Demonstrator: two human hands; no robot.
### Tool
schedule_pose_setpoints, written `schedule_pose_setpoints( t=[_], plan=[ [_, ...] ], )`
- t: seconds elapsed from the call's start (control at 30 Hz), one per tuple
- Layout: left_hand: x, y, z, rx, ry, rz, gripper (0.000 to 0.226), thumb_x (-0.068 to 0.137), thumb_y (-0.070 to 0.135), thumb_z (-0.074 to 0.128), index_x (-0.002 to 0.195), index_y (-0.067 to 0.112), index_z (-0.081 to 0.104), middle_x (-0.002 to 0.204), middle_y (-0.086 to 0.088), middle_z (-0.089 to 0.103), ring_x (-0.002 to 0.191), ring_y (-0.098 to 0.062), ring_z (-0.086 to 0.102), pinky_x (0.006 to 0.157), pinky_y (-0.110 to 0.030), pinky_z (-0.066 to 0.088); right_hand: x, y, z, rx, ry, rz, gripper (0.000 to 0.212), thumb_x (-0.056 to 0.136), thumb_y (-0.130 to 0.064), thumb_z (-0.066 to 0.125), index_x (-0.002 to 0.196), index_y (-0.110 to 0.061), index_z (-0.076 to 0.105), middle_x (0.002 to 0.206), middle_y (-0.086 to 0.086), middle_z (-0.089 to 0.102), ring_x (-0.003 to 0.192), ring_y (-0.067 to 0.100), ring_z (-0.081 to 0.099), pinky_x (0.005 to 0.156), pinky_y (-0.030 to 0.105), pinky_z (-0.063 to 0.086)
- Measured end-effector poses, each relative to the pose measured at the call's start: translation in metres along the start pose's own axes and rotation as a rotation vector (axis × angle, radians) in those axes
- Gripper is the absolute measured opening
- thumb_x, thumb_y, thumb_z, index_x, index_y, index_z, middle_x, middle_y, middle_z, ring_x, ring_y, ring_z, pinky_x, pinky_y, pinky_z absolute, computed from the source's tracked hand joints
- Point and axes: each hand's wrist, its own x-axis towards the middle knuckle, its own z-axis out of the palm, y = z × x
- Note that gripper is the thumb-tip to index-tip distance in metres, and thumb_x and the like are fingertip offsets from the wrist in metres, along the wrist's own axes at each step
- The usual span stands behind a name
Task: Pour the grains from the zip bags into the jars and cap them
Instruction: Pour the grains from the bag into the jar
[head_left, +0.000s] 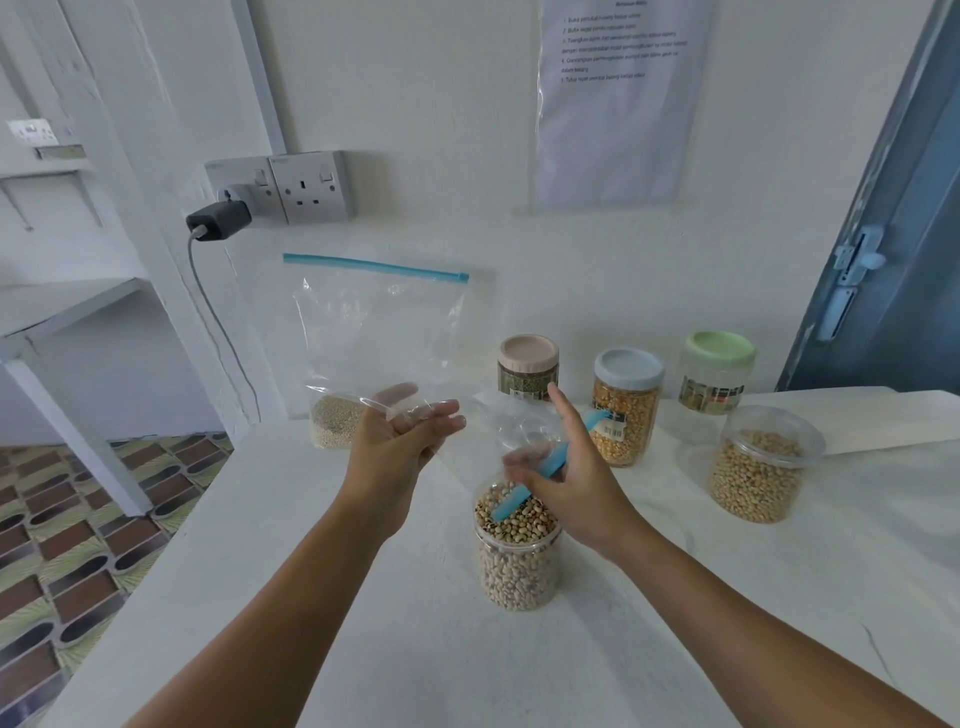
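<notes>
An empty zip bag (511, 428) with a blue seal strip hangs over an open jar of black-eyed beans (517, 551) near the middle of the white worktop (363, 597). The right hand (566, 475) pinches the bag at its blue strip, fingers curled round the plastic, just above the jar's mouth. The left hand (400, 434) lies palm-up with its fingers straight and apart under the bag's other end — the clear film drapes over the fingertips.

Behind the left hand a second zip bag (379, 338) leans against the wall, sealed, with a little pale grain in its bottom corner. To the right stand three capped jars: pink lid (529, 366), blue-grey lid (627, 405) (yellow kernels inside), green lid (718, 371). Nearer, well right of the bean jar, an uncapped jar of tan beans (761, 465) sits. On the wall — a double socket (291, 189) with a black charger (218, 221) plugged in.
</notes>
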Motion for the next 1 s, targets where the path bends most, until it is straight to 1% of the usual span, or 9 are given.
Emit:
schedule_pose_setpoints(
  t=[0.1, 0.2, 0.27, 0.4, 0.63, 0.7, 0.77, 0.9, 1.0],
  plan=[
    [-0.002, 0.004, 0.004, -0.017, 0.019, 0.033, 0.062, 0.084, -0.005, 0.077, 0.137, 0.009, 0.047, 0.107, -0.022, 0.076, 0.1, -0.034, 0.076, 0.093, -0.038, 0.059, 0.0, -0.005, 0.0, 0.007, 0.053, -0.03, 0.106, 0.088, -0.009, 0.081, 0.163, -0.041, 0.013, 0.106, -0.041, 0.068, 0.107, -0.01, 0.066, 0.108, 0.038, 0.052],
    [-0.003, 0.011, 0.012, -0.012, 0.033, 0.069, 0.067, 0.076, 0.007, 0.082, 0.134, 0.011, 0.05, 0.105, -0.024, 0.075, 0.095, -0.032, 0.077, 0.092, -0.038, 0.06, 0.004, -0.006, 0.001, 0.023, 0.111, -0.048, 0.117, 0.079, -0.016, 0.09, 0.16, -0.052, 0.014, 0.138, -0.031, 0.055, 0.114, -0.009, 0.063, 0.106, 0.035, 0.053],
    [-0.001, 0.013, 0.014, -0.015, 0.035, 0.077, 0.068, 0.074, 0.009, 0.082, 0.134, 0.011, 0.05, 0.105, -0.022, 0.076, 0.097, -0.033, 0.077, 0.096, -0.042, 0.059, 0.006, -0.005, 0.001, 0.029, 0.077, -0.053, 0.122, 0.077, -0.013, 0.091, 0.161, -0.05, 0.01, 0.122, -0.036, 0.057, 0.109, -0.01, 0.065, 0.101, 0.029, 0.054],
    [0.001, 0.013, 0.013, -0.007, 0.023, 0.075, 0.065, 0.079, 0.004, 0.079, 0.136, 0.011, 0.048, 0.106, -0.019, 0.077, 0.1, -0.033, 0.077, 0.101, -0.045, 0.056, 0.008, 0.001, -0.001, 0.028, 0.006, -0.011, 0.126, 0.078, -0.015, 0.09, 0.159, -0.054, 0.002, 0.113, -0.004, 0.074, 0.108, 0.011, 0.072, 0.104, 0.04, 0.055],
    [0.001, 0.012, 0.016, -0.001, 0.012, 0.077, 0.059, 0.087, -0.004, 0.075, 0.136, 0.013, 0.048, 0.107, -0.017, 0.078, 0.1, -0.032, 0.077, 0.103, -0.046, 0.055, 0.012, 0.011, 0.0, 0.01, 0.008, -0.012, 0.119, 0.088, -0.011, 0.081, 0.159, -0.054, -0.005, 0.107, -0.003, 0.075, 0.11, 0.011, 0.071, 0.108, 0.042, 0.053],
    [0.0, 0.014, 0.017, -0.017, -0.005, 0.072, 0.065, 0.081, 0.003, 0.079, 0.137, 0.015, 0.047, 0.109, -0.016, 0.078, 0.104, -0.033, 0.076, 0.102, -0.045, 0.055, 0.014, 0.012, 0.002, 0.027, 0.038, -0.003, 0.124, 0.082, -0.016, 0.088, 0.158, -0.057, -0.001, 0.128, -0.004, 0.069, 0.12, 0.011, 0.066, 0.11, 0.043, 0.051],
    [-0.002, 0.012, 0.016, 0.012, -0.045, 0.036, 0.075, 0.077, 0.011, 0.083, 0.14, 0.017, 0.043, 0.115, -0.013, 0.077, 0.111, -0.031, 0.073, 0.101, -0.043, 0.055, 0.016, 0.009, 0.003, 0.037, 0.107, -0.006, 0.128, 0.074, -0.026, 0.094, 0.154, -0.063, 0.003, 0.157, 0.0, 0.046, 0.138, 0.017, 0.053, 0.114, 0.047, 0.047],
    [-0.012, -0.005, 0.009, 0.231, -0.128, -0.131, 0.094, 0.073, 0.035, 0.093, 0.144, 0.02, 0.034, 0.121, -0.009, 0.076, 0.118, -0.024, 0.07, 0.106, -0.043, 0.051, 0.019, 0.008, 0.005, 0.027, 0.128, -0.026, 0.128, 0.074, -0.024, 0.094, 0.154, -0.063, 0.002, 0.167, -0.001, 0.031, 0.142, 0.017, 0.048, 0.112, 0.041, 0.049],
    [-0.017, -0.015, 0.008, 0.399, -0.161, -0.143, 0.075, 0.084, 0.026, 0.086, 0.138, 0.025, 0.034, 0.109, -0.001, 0.08, 0.112, -0.016, 0.072, 0.111, -0.042, 0.042, 0.019, 0.008, 0.005, 0.002, 0.118, -0.034, 0.127, 0.076, -0.028, 0.093, 0.153, -0.064, -0.001, 0.168, -0.002, 0.029, 0.142, 0.016, 0.049, 0.113, 0.041, 0.049]
  ],
)
